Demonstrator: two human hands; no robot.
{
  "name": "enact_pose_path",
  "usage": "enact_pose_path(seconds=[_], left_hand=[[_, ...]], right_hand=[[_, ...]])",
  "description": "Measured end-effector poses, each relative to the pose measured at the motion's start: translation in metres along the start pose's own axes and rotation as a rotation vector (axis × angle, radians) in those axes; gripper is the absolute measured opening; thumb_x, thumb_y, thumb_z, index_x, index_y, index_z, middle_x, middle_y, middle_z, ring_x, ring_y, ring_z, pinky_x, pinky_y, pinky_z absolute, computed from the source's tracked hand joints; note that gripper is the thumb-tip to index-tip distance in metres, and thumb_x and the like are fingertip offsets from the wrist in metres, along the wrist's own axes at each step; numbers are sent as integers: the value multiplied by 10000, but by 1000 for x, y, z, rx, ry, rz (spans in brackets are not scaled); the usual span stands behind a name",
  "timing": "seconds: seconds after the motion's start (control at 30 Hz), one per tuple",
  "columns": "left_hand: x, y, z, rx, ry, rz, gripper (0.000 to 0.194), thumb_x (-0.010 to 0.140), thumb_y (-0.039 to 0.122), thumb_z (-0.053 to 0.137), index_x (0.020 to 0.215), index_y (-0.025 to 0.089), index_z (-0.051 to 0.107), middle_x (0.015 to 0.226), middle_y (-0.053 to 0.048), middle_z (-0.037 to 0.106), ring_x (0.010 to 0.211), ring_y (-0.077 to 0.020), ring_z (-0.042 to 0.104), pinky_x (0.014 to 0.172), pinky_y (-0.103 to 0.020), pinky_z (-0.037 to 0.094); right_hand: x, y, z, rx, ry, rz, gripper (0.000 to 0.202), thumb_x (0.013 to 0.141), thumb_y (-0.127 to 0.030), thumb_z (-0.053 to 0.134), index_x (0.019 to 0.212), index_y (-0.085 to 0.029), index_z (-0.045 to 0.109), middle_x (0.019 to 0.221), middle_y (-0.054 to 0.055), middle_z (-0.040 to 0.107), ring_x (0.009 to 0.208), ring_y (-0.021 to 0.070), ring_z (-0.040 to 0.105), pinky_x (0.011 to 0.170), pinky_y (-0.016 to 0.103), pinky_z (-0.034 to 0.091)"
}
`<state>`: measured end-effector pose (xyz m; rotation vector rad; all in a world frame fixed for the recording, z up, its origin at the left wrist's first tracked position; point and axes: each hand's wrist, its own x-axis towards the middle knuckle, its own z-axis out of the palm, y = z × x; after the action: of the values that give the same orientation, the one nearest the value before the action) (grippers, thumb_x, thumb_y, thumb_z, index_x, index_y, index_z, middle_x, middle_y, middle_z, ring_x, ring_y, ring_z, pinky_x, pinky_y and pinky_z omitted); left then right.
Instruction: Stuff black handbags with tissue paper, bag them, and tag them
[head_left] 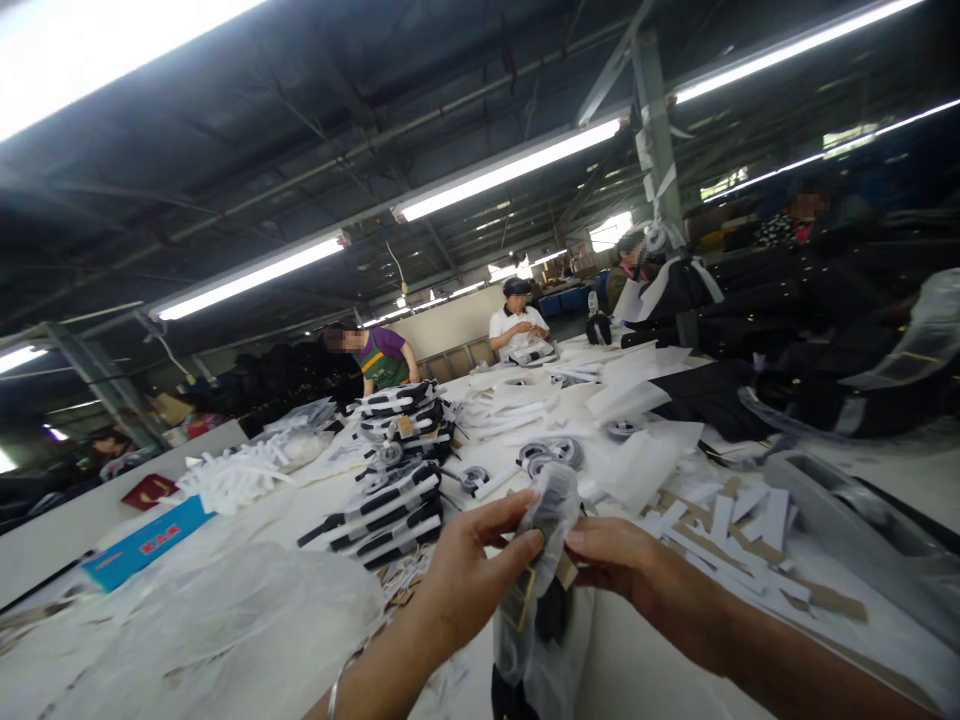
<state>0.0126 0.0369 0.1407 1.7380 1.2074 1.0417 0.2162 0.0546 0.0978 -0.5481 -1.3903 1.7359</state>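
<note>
A black piece wrapped in translucent plastic film [553, 500] stands in front of me, with a gold-coloured rectangular ring showing through the wrap; it resembles a bag strap. My left hand [480, 560] is closed, thumb and forefinger pinching the film near the upper end. On the other side my right hand [630, 560] has its fingers pressed against the wrap, next to a small tan piece [566, 570]. Some of the right fingers are hidden behind the item. Just beyond my hands lie coiled grey-white strips [551, 455].
Black bundles banded in white [409, 500] are stacked left of centre. A blue box [150, 540] and plastic sheeting [247, 620] lie left. Cardboard scraps [735, 530] and a grey tray [840, 500] sit right. Co-workers [519, 325] are across the table.
</note>
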Motion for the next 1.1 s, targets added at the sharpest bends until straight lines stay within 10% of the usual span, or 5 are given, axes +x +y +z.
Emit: enact_pose_path(seconds=[0.33,0.47,0.6,0.8,1.1], left_hand=[[-6,7,6,221,130,90,322,849,380,721,1165,320,742,1280,-83,656,1217,-301,552,1046,-395,398],[-4,0,8,-22,153,-18,819,739,380,841,1468,336,469,1507,-99,466,1376,-320,422,1077,-407,374],[-3,-7,15,-447,90,-86,1120,703,373,880,1579,231,196,1047,-79,700,951,-219,668,907,-350,478],[-9,-11,21,-456,155,-25,905,718,372,869,1465,165,403,1018,-100,736,971,-245,695,893,-339,501],[-15,1,27,16,322,80,414,771,235,726,1180,234,659,1027,-36,772,993,-222,718,918,-334,517]], right_hand=[[2,-9,16,-73,129,-4,460,768,-605,730,1033,-231,773,976,63,762,1084,312,648,1064,491,423],[2,-9,16,-42,130,-42,391,802,-549,727,1042,-245,779,1043,55,762,1101,290,649,1095,469,404],[0,-1,10,7,91,-45,351,876,-512,670,1045,-224,778,1074,80,748,1082,282,648,1064,474,432],[-8,17,8,122,54,-73,385,891,-518,637,1077,-209,771,1013,95,722,984,260,650,943,430,505],[2,42,29,-93,456,-170,410,738,-558,784,901,-182,784,743,40,698,736,202,612,702,278,510]])
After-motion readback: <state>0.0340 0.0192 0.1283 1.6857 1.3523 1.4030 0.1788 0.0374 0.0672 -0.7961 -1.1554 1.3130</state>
